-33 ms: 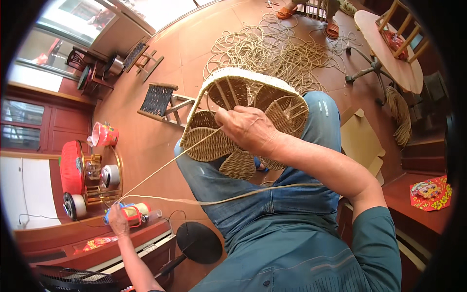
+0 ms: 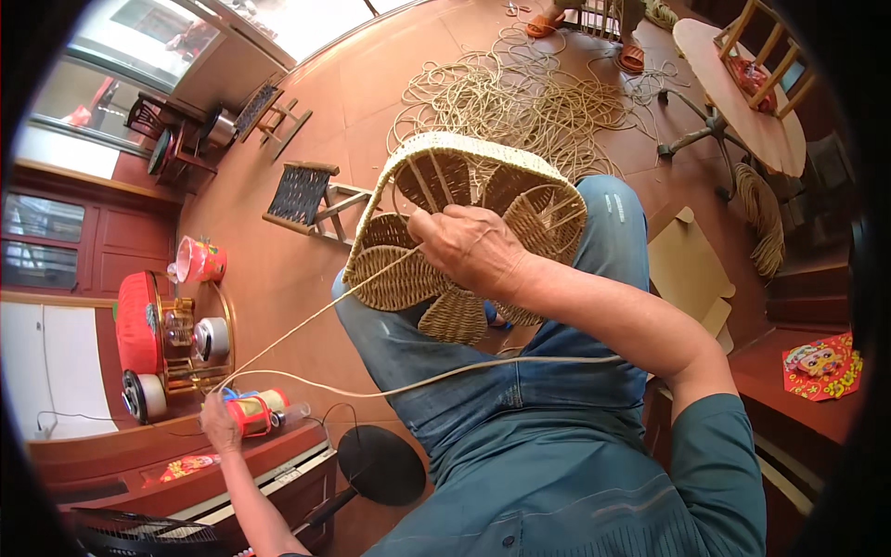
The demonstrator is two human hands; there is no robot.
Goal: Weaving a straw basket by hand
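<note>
A wicker piece with petal-shaped woven panels and a pale wrapped rim (image 2: 394,277) rests across my thighs. My right hand (image 2: 471,249) is closed on its middle, where the petals meet; the fingertips are hidden. From beside that hand a tan cord (image 2: 380,395) runs taut down to my left hand (image 2: 221,422), stretched far out to the left and closed on it. Beyond the left hand the cord doubles back in a slack curve over my lap, passing under my right forearm. The petals have openings between them.
A big tangle of cord (image 2: 520,102) covers the floor ahead. A small stool with a black woven seat (image 2: 299,195) stands left of the wicker piece. Near my left hand are a red cabinet top and a round black disc (image 2: 380,464). Flattened cardboard (image 2: 687,269) lies at the right.
My left hand has shifted slightly left and down, still with the cord in it. The slack strand across my lap has moved a little. My right hand and the wicker piece hardly differ.
</note>
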